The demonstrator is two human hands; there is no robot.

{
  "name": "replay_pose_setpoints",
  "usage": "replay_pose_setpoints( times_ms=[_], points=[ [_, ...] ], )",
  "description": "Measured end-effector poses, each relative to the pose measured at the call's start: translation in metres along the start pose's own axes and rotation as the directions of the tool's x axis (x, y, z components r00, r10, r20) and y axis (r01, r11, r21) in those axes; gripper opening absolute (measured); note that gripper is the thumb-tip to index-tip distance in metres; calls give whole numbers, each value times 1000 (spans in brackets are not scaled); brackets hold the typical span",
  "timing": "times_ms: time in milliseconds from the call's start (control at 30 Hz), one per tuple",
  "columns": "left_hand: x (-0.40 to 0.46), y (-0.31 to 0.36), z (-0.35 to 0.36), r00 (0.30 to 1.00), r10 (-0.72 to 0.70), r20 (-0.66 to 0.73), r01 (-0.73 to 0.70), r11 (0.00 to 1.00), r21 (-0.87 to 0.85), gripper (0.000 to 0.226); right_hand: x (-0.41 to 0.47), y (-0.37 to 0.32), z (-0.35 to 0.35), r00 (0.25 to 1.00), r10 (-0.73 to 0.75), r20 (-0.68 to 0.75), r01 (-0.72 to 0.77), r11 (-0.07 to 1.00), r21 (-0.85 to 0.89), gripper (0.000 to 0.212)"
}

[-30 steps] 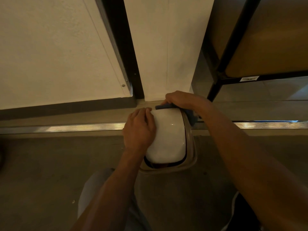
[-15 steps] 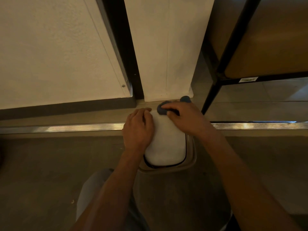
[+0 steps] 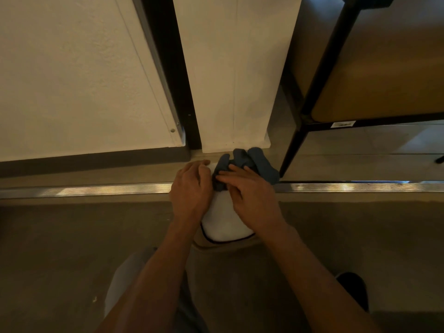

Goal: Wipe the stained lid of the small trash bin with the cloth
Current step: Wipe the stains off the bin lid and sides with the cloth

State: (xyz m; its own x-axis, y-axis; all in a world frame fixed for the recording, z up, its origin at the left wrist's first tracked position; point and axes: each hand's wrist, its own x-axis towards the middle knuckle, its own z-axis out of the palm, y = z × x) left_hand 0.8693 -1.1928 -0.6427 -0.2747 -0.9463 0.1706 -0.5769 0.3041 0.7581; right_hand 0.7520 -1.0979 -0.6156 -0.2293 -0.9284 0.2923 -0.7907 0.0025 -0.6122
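Right hand: laid palm-down over the far right part of the lid, its fingers stretched fairly straight and pressing the cloth onto the lid's far end. Left hand: set against the lid's left side, fingers curled over that edge; how firmly it grips cannot be told. The two hands lie side by side, close together, with a fold of the cloth between them.

Cloth: dark blue, bunched, partly under the right fingers; the rest spills past the far edge of the lid towards the wall.

Lid: white, domed, with a dark line round its near edge; it sits in the tan rim of the small trash bin. Only its near and middle parts show between the hands. No stain can be made out in this dim light.

Bin: stands on the floor, just in front of a ridged metal floor strip that runs left to right. Beyond it rise a pale wall panel and a dark vertical post. At right, a black-framed shelf carries a small label. The person's knee shows at the near edge.
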Motion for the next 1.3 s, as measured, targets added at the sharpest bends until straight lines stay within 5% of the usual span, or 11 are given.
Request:
replay_pose_setpoints(
  times_ms=[167, 367, 700, 900, 1033, 1200, 1300],
  points=[
    [-3, 1, 5, 999, -34, -20, 35, 999, 20, 51, 20, 3, 3, 985, 94, 145, -86, 994, -62, 37],
    [-3, 2, 5, 998, -59, -10, 59, 998, 3, 53, -34, 2, 1, 999, -19, 38, 21, 998, -52, 31],
    [-6, 2, 3, 1000, 1, -12, 0, 999, 33, 61, 28, 22, -11, 1000, 18, 26, -16, 998, -66, 24],
    [-6, 1, 3, 1000, 18, -15, -17, 997, 81, 55, 51, 31, -31, 978, 204, -37, -189, 949, 252, 22],
    [-3, -1, 3, 999, 16, 28, -20, 990, 137, 37, 49, 36, -61, 970, 226, -86, -171, 893, 417, 22],
    [-1, 20, -1, 996, 51, 72, -62, 986, 152, 30, 48, 27, -96, 989, 149, 1, -122, 802, 584, 24],
    [1, 50, -5, 995, 92, 42, -92, 996, -2, 33, 46, 22, -111, 979, 177, 99, -198, 729, 655, 24]
  ],
)
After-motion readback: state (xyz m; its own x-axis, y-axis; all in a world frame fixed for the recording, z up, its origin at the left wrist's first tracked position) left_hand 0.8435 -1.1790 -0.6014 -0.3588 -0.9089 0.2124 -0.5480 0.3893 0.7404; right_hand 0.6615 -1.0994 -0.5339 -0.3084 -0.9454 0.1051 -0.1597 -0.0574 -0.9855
